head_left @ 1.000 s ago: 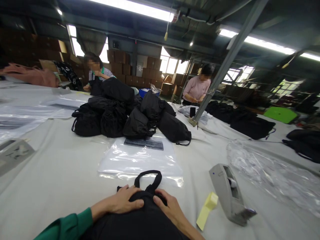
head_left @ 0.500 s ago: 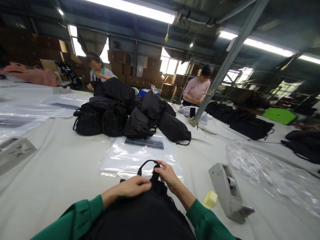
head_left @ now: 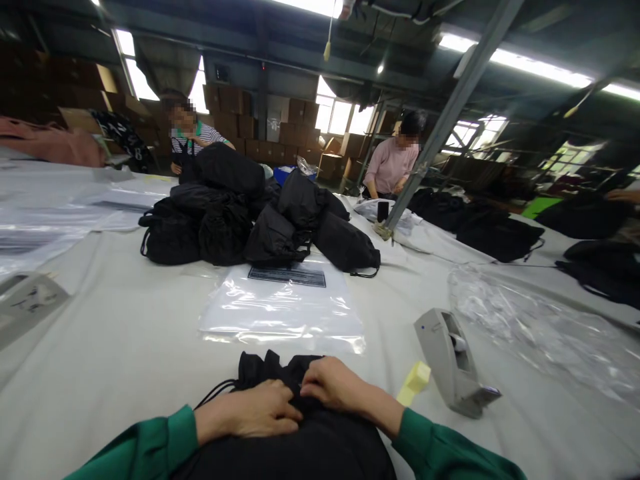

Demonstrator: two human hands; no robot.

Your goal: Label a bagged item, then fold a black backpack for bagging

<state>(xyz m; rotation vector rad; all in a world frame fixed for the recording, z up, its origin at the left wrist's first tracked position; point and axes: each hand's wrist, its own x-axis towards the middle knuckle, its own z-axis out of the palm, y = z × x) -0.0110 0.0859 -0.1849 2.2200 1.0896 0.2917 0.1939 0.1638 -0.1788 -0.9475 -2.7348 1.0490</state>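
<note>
A black drawstring bag (head_left: pixel 300 450) lies in front of me at the near edge of the table, its gathered, ruffled mouth pointing away and thin cords sticking out on the left. My left hand (head_left: pixel 263 408) rests across the neck of the bag, fingers curled into the fabric. Beside it, my right hand (head_left: pixel 336 385) is closed in a pinch on the cloth near the mouth; its fingertips are partly hidden. Just beyond the bag lies a stack of clear plastic bags (head_left: pixel 285 310) with a printed black panel.
Several filled black drawstring bags (head_left: pixel 220 220) are piled farther back. To the right stand a grey tape dispenser (head_left: pixel 453 363), a yellow block (head_left: pixel 416 380) and crumpled clear plastic (head_left: pixel 525 327). A slanted metal post (head_left: pixel 450 127) rises from the table. Two people work across it.
The black strap loop my right hand held upright has dropped out of sight. Both hands are now lower at the bag's neck, and its ruffled mouth and cords show beyond them.
</note>
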